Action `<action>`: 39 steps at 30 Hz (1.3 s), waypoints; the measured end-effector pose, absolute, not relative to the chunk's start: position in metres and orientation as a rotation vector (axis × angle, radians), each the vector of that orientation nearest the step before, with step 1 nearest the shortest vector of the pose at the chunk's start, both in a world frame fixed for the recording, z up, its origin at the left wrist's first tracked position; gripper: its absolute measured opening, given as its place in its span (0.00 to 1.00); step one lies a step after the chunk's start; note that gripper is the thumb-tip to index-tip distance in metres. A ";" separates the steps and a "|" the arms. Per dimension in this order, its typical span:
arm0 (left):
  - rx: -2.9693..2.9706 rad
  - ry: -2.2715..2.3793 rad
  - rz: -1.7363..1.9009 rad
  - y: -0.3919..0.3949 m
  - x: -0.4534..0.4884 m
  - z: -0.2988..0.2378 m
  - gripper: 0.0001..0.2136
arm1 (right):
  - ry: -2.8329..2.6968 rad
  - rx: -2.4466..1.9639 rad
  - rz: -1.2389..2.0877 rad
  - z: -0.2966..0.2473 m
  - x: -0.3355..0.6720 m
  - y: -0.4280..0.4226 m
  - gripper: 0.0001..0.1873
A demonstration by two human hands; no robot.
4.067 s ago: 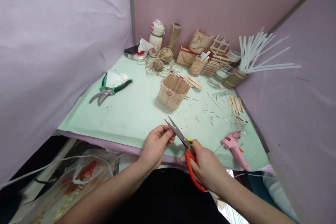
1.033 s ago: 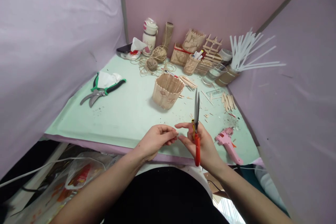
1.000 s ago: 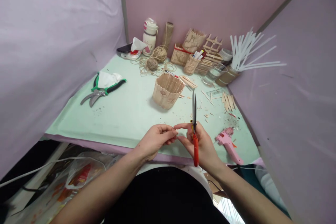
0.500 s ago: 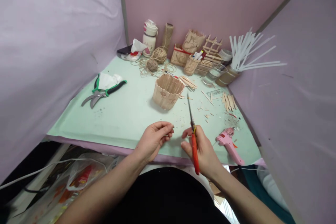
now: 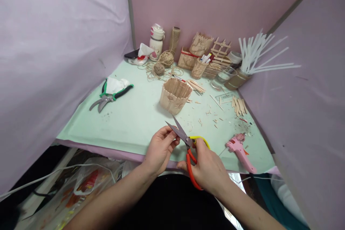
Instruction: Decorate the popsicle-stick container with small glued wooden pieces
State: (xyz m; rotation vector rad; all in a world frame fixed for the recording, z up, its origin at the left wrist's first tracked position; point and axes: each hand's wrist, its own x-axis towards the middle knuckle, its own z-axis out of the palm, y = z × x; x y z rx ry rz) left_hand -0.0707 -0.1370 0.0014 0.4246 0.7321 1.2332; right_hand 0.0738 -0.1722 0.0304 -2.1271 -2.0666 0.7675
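Observation:
My right hand [image 5: 208,167] grips a pair of scissors [image 5: 185,138] with red and yellow handles. Their blades are spread and point up and left, over the fingertips of my left hand [image 5: 163,147]. That hand is closed in a pinch; whatever sits between thumb and forefinger is too small to name. Just beyond the blades stands an oval basket made of wooden craft sticks [image 5: 175,97], upright on the pale green tabletop [image 5: 129,122].
Garden pruners [image 5: 109,97] lie at the left under a tissue. At the right are a pink glue gun [image 5: 239,151] and craft sticks [image 5: 238,106]. Behind stand a bottle [image 5: 156,43], twine balls [image 5: 165,58], a glass of water [image 5: 222,77] and a jar of white glue sticks [image 5: 238,79].
The scissors have swung left and their blades have opened, coming to my left fingertips. My left hand keeps its pinch. The whole view has shifted slightly.

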 end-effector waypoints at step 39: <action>1.028 0.918 1.183 -0.130 -0.087 -0.018 0.03 | -2.239 -2.042 0.871 0.050 0.101 -0.167 0.16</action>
